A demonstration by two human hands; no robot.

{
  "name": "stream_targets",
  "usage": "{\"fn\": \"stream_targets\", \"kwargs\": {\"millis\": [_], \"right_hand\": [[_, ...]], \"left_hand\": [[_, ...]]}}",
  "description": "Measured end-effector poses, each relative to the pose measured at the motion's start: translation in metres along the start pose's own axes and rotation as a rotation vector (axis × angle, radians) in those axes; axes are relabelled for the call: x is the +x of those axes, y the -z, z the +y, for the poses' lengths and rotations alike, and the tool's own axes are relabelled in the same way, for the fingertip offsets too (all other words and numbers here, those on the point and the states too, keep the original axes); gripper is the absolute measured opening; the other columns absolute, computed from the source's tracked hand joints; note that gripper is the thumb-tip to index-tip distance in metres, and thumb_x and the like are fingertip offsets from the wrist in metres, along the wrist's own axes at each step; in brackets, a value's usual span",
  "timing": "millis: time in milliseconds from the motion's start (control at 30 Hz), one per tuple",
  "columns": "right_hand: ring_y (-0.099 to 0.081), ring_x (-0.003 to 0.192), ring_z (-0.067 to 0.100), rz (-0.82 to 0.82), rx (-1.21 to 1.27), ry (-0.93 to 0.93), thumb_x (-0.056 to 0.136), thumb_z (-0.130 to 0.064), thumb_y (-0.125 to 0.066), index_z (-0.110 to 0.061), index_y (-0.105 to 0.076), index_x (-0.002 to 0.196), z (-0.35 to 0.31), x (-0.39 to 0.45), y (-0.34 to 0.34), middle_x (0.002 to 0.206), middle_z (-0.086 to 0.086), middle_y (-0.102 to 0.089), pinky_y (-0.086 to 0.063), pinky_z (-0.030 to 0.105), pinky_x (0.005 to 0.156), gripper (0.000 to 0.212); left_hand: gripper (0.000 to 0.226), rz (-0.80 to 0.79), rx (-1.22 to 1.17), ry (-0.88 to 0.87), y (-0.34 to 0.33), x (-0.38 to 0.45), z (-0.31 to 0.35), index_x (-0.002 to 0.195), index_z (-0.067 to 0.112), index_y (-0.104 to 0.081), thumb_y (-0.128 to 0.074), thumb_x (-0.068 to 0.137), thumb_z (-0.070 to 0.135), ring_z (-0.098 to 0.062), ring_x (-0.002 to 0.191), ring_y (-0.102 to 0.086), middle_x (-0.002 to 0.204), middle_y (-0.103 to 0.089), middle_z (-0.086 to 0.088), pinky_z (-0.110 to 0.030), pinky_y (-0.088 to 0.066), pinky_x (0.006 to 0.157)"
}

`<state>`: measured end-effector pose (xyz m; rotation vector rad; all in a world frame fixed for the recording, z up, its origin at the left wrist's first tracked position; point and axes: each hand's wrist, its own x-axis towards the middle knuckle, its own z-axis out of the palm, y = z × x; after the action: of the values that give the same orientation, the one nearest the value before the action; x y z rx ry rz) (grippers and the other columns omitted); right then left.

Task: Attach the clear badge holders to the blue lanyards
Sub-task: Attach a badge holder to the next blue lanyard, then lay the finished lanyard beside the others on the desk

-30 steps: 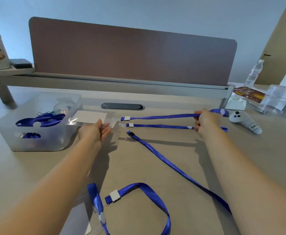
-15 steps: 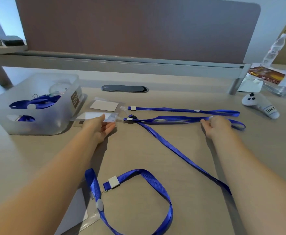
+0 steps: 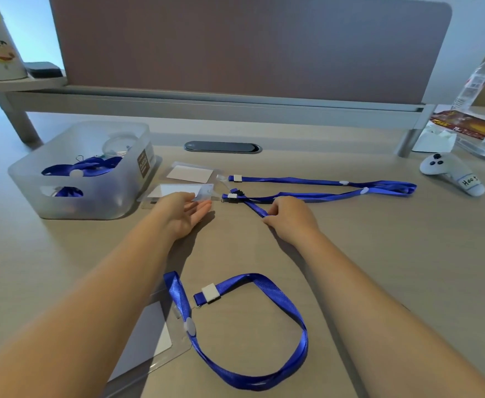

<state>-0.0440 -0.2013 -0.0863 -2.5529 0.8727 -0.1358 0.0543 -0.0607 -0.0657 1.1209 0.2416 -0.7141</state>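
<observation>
While a blue woven lanyard lies looped nearest the camera, its strap crossing a clear plastic badge holder with a white card, the work has moved toward the translucent plastic storage bin. The right hand, which half a second ago rested far out on the paired straps, has come in and now pinches a diagonal blue strap right of the bin, fingers curled. The left hand, fingers straight and relaxed, lies flat against a second clear badge holder just beside the bin. That holder's lanyard was set down beside another finished pair, a third clear holder on its own blue lanyard, farther back. Judging by this, two sets look done and the diagonal strap is next.
</observation>
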Motion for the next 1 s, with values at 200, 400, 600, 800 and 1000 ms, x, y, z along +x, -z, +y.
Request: {"fn": "stream_targets", "kwargs": {"millis": [200,400,600,800,1000], "right_hand": [[-0.051,0.066,0.018,-0.193,-0.091,-0.051,0.084,-0.012,-0.052,-0.008,-0.053,0.070,0.002,-0.011,0.022,0.070,0.007,-0.053,-0.042,0.027,0.059,0.015],[-0.043,0.048,0.013,-0.336,0.369,-0.090,0.084,0.003,-0.043,-0.008,-0.046,0.066,0.008,-0.036,0.059,0.072,0.009,-0.063,-0.039,0.021,0.047,0.021],[-0.053,0.070,0.018,-0.313,0.060,-0.129,0.085,0.002,-0.047,-0.010,-0.054,0.072,0.019,-0.058,0.052,0.086,0.012,-0.060,-0.047,0.027,0.062,0.019],[-0.053,0.067,0.023,-0.083,-0.212,-0.097,0.085,-0.007,-0.049,-0.009,-0.057,0.070,0.010,-0.084,0.041,0.073,0.010,-0.055,-0.045,0.030,0.061,0.016],[-0.055,0.112,0.021,-0.064,0.006,0.090,0.087,-0.019,-0.058,-0.010,-0.056,0.120,-0.023,-0.095,0.021,0.125,0.008,-0.059,-0.044,0.030,0.091,0.034]], "left_hand": [[0.042,-0.051,0.117,0.009,0.004,-0.005,0.009,0.134,0.005,-0.030,-0.042,0.094,0.012,-0.028,0.101,-0.055,0.133,-0.044,-0.024,-0.034,-0.049,0.081],[0.056,-0.095,0.298,-0.053,0.008,-0.023,0.005,0.139,0.002,-0.019,-0.047,0.092,0.014,-0.032,0.118,-0.049,0.143,-0.029,-0.023,-0.037,-0.042,0.098],[0.037,-0.097,0.942,-0.260,0.022,-0.047,-0.003,0.123,-0.002,-0.046,-0.051,0.090,0.016,-0.023,0.099,-0.050,0.125,-0.050,-0.017,-0.032,-0.043,0.088],[0.046,-0.095,1.381,-0.390,0.056,-0.072,-0.005,0.123,0.002,-0.047,-0.060,0.084,0.022,-0.027,0.113,-0.049,0.127,-0.052,-0.015,-0.036,-0.038,0.099],[0.053,-0.147,1.529,-0.316,0.077,-0.085,-0.012,0.126,0.005,-0.043,-0.063,0.082,0.026,-0.029,0.116,-0.047,0.132,-0.048,-0.016,-0.037,-0.039,0.099]]}}
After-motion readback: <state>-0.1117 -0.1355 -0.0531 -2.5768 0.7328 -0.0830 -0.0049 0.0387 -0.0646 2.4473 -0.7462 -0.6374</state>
